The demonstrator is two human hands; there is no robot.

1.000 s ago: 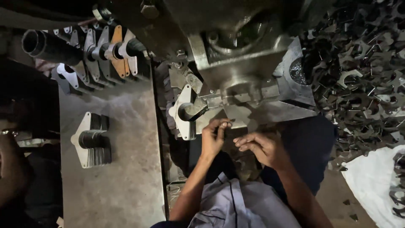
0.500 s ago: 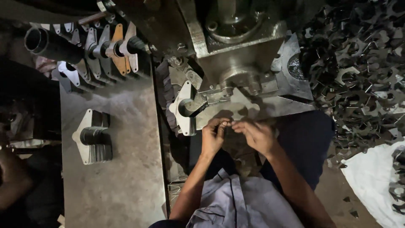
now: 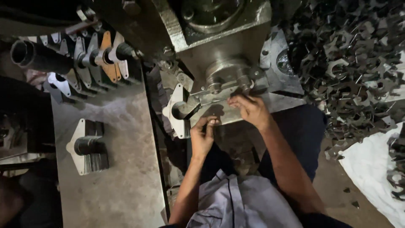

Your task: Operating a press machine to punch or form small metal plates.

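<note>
- A flat grey metal plate (image 3: 219, 99) lies on the bed of the press (image 3: 223, 46), just under the round die (image 3: 225, 74) and right at the bed's front edge.
- The right hand (image 3: 251, 110) rests on the plate's right end, fingers curled down over it; whether it pinches the plate or only presses on it cannot be told.
- The left hand (image 3: 203, 135) sits just below the bed's front edge, fingers bent and fingertips touching the underside of that edge; it is half clenched, and any grasp is hidden.
- A pale cut blank (image 3: 175, 112) with a round notch hangs on a peg just left of the plate, close beside the left hand.
- The two hands are near each other, leaving a narrow gap in front of the die.
- To the left, the steel counter (image 3: 122, 169) has broad bare room; a stack of blanks (image 3: 86, 147) stands near its left edge, and a row of blanks (image 3: 93, 57) is threaded on a dark rod along its far edge.
- To the right, a heap of loose stamped pieces (image 3: 350, 63) crowds the floor, spilling onto a white cloth (image 3: 371, 169).
</note>
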